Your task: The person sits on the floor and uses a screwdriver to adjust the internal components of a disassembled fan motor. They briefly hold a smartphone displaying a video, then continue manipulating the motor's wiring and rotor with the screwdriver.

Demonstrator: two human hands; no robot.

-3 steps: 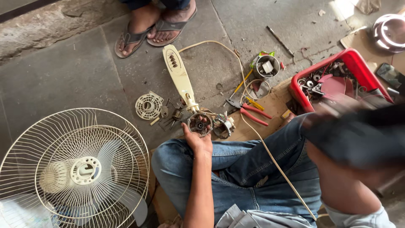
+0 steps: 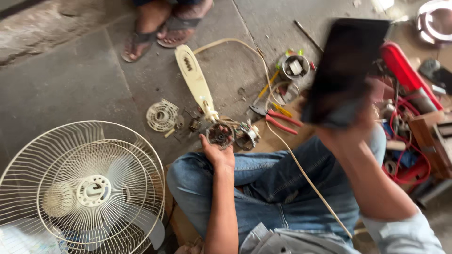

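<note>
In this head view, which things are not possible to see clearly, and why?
- Dark flat object in the right hand: motion-blurred, kind unclear.
- Red tray: partly hidden behind that object.
- Fan guard: cut off by the left and bottom edges.
- Motor part at the left hand: details too small.

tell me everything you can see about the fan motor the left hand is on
The fan motor is a small round unit with a dark face and metal centre, stripped of its housing. It lies on the concrete floor at the lower end of the cream fan stand, beside another opened metal motor part. The left hand cups it from below, fingers at its edge.
</note>
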